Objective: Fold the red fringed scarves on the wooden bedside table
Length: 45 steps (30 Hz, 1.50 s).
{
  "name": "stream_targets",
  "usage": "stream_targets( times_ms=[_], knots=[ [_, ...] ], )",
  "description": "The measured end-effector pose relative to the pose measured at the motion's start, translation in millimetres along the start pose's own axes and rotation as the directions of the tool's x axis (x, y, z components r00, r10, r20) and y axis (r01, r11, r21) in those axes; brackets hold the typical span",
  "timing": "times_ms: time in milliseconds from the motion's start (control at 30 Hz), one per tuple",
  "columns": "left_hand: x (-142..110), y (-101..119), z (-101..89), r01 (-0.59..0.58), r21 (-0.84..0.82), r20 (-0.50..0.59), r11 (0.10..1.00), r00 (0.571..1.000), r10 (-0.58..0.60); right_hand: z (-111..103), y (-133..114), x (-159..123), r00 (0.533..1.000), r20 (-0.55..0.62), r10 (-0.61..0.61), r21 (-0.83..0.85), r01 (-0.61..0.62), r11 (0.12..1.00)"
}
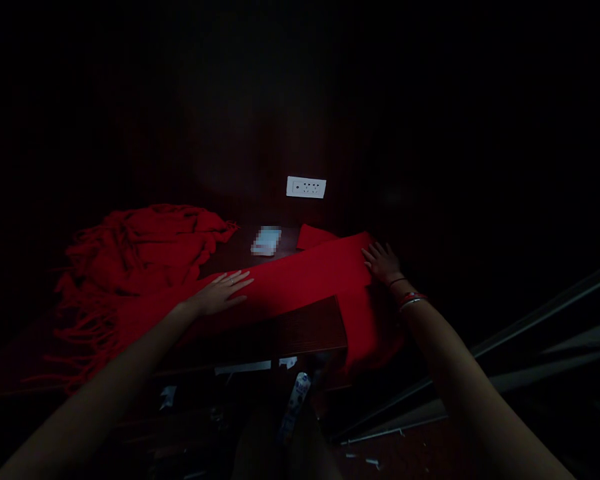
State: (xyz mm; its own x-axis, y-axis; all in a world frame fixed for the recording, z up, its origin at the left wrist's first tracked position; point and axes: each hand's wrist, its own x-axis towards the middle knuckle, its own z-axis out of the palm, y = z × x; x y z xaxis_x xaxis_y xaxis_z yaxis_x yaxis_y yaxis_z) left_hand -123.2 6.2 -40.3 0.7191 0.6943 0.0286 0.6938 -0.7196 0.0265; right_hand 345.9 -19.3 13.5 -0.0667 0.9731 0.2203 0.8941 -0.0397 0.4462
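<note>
Resting left hand [224, 293] and right hand [382, 263], spread and unclenched, on a long, flat, red fabric strip [303, 272] running between them. Probably light, limp and hard to damage; best pinched along the edges beside each palm.

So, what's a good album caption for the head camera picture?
In dim light, the left hand and right hand touch a fringed red cloth.

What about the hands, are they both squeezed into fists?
No. The left hand lies on the red cloth and the right hand at its edge, both spread open.
</note>
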Motion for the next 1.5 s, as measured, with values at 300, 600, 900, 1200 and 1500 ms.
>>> stream_targets(
  times_ms=[300,600,900,1200,1500],
  knots=[
    [-5.9,-10.3,-3.1,-0.027,0.022,0.031,0.999,0.999,0.027,-15.5,13.2,13.2,0.980,0.175,0.100,-0.011,-0.099,0.995],
    [-8.3,33.5,-19.5,-0.110,0.077,-0.102,0.991,0.988,0.117,-62.4,-59.2,2.6,0.978,-0.123,-0.167,0.163,0.186,0.969],
    [-32.4,75.3,-27.5,-0.213,0.218,0.002,0.952,0.976,0.218,-63.1,-117.7,-45.9,0.774,-0.206,-0.598,0.229,0.632,0.740],
    [-38.6,71.9,-25.2,0.017,0.208,-0.089,0.978,0.996,0.002,-50.7,-119.3,-49.8,0.804,-0.229,-0.550,0.158,0.588,0.793],
    [-32.8,101.9,-21.9,0.068,0.260,-0.080,0.963,0.996,-0.049,-51.3,-142.8,-48.7,0.731,-0.349,-0.587,0.129,0.658,0.742]
  ],
)
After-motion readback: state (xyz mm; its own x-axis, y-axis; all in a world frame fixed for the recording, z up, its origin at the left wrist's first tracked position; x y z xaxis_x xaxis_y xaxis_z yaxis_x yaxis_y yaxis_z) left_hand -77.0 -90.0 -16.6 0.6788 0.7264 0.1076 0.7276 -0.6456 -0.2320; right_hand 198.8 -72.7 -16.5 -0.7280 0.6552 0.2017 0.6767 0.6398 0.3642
